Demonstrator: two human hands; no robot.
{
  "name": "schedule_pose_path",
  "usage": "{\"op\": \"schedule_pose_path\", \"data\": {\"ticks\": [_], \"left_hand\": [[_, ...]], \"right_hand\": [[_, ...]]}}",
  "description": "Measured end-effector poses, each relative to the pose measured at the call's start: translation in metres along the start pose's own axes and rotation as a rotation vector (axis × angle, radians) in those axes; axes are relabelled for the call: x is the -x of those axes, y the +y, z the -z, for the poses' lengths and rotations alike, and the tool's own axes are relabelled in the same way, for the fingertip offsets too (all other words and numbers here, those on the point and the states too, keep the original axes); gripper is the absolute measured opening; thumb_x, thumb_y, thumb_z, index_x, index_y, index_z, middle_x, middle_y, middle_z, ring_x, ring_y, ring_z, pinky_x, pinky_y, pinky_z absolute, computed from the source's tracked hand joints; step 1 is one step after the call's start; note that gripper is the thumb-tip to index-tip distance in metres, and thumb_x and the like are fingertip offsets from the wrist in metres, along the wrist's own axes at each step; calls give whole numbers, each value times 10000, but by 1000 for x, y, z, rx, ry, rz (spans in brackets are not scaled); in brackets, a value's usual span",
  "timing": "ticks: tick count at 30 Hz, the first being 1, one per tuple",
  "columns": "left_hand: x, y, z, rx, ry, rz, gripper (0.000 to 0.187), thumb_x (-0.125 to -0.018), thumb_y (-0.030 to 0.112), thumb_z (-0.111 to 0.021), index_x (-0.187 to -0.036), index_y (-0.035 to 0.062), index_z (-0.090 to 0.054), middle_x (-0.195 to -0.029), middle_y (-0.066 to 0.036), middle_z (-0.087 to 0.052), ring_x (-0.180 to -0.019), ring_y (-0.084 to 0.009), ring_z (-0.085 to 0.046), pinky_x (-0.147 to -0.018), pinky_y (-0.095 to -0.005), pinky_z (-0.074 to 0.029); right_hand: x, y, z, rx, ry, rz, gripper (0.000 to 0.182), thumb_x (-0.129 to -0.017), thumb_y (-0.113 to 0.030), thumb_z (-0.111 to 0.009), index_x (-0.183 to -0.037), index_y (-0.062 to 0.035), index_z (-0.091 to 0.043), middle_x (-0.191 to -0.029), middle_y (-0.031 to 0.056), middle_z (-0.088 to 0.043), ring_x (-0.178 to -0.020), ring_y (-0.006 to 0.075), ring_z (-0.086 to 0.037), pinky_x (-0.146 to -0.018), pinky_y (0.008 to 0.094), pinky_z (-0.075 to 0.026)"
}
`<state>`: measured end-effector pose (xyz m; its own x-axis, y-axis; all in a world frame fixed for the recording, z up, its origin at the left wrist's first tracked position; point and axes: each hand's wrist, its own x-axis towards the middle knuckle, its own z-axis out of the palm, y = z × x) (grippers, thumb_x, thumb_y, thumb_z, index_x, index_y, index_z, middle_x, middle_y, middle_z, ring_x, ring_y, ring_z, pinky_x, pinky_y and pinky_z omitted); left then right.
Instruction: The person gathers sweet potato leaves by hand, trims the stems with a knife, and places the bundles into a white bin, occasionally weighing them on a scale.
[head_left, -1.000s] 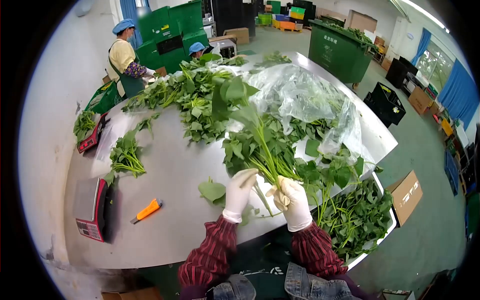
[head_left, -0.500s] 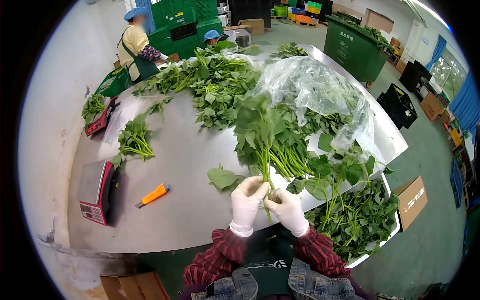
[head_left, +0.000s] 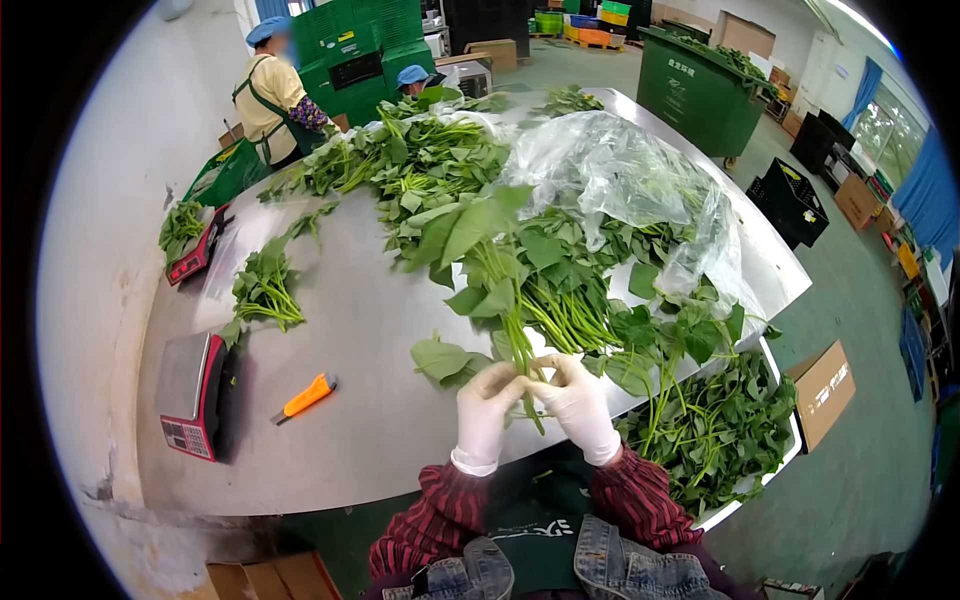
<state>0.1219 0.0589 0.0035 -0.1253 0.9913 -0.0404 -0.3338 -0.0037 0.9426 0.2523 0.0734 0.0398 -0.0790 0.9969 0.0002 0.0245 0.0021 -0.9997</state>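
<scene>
A small bunch of leafy greens (head_left: 508,290) is upright between my hands, its leaves leaning left and its stems pointing down at me. My left hand (head_left: 486,415), in a white glove, is closed around the lower stems. Close beside it, my right hand (head_left: 580,405), gloved too, pinches at the same stems with thumb and fingers; the fingertips partly cover each other. Beyond the bunch lies a pile of cut greens (head_left: 570,315) with stems toward me. A few loose leaves (head_left: 445,362) rest on the metal table (head_left: 370,430) left of my hands.
An orange utility knife (head_left: 306,397) and a red scale (head_left: 190,390) sit on the left, near a small bundle of greens (head_left: 268,290). Clear plastic sheeting (head_left: 600,165) covers greens on the right. A white bin (head_left: 790,440) of greens stands at the right edge. One co-worker (head_left: 275,100) stands far left.
The bunch's leafy top has swung left and tilted. My right hand has moved up against the stems, closer to my left hand. The whole view has shifted slightly.
</scene>
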Motion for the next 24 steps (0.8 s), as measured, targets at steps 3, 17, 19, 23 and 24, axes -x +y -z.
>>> {"op": "schedule_pose_path", "data": {"ticks": [3, 17, 19, 23, 24], "left_hand": [[3, -9, -2, 51, 1, 24, 182, -858, 47, -588, -1019, -37, -583, -939, -78, -626, -811, -141, -599, -747, -273, -496], [1, -9, 0, 288, 40, 125, 119, -904, 28, -494, -999, -19, -549, -892, -86, -579, -830, -215, -595, -757, -348, -506], [0, -11, 1, 342, 39, 121, 117, -907, 30, -488, -1001, -10, -544, -893, -85, -576, -815, -206, -586, -738, -333, -501], [-18, -23, 23, 522, 128, 64, 115, -916, 43, -474, -1014, 18, -528, -886, -79, -562, -770, -173, -551, -667, -285, -474], [-24, -22, 34, 539, 198, 30, 115, -922, 54, -470, -1022, 27, -521, -884, -72, -555, -756, -153, -532, -626, -262, -444]], "right_hand": [[-4, 8, -8, 347, 66, 241, 195, -805, -163, -676, -882, -7, -589, -617, 63, -567, -513, 97, -521, -492, 243, -431], [27, 14, 24, 105, -165, -251, 171, -869, -135, -593, -791, 10, -544, -561, 16, -551, -488, 67, -504, -483, 209, -407], [36, 22, 29, 92, -127, -169, 147, -872, -124, -587, -833, 13, -550, -598, 24, -566, -497, 72, -517, -494, 213, -424], [61, 32, 45, -60, 84, 228, 124, -881, -75, -564, -918, 39, -531, -685, 69, -585, -524, 101, -542, -506, 222, -444], [62, 19, 50, -181, 237, 239, 157, -867, -93, -594, -907, 41, -522, -640, 72, -581, -507, 106, -533, -499, 225, -439]]}}
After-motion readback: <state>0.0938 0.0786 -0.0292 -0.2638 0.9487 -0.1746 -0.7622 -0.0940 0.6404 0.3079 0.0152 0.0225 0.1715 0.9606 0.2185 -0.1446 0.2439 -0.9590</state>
